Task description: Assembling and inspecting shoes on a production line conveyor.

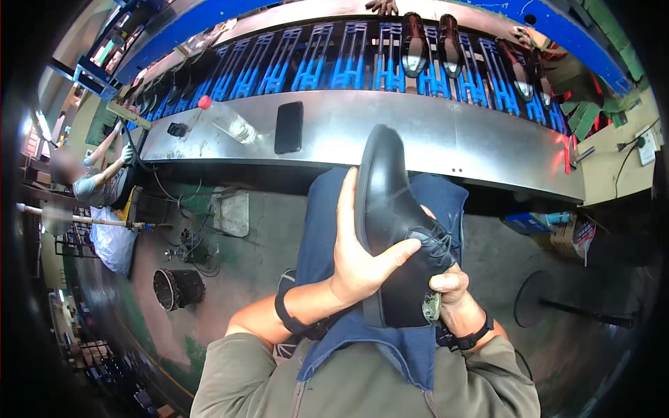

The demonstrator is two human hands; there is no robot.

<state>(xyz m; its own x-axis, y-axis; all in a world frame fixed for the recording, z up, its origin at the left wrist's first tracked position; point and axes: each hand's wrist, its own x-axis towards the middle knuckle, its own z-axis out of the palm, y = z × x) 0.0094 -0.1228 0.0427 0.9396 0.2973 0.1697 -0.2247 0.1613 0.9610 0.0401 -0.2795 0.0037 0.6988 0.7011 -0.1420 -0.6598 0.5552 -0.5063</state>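
Above my lap I hold a black leather lace-up shoe (385, 188), its toe pointing away from me and its sole turned to the left. My left hand (359, 268) grips it along the sole side, with the thumb across the upper near the laces (433, 244). My right hand (451, 289) closes around the ankle end on the right, its thumb bent; some of its fingers are hidden behind the shoe. A small greenish piece (431, 306) shows at the shoe's opening beside that hand; I cannot make out what it is.
A metal ledge (362, 132) runs across in front, bearing a black phone (289, 127), a clear red-capped bottle (237, 127) and a small black object (177, 129). Behind it, blue racks (348, 63) carry several shoes (414, 49). A bucket (178, 289) stands left; a co-worker (101, 184) sits beyond.
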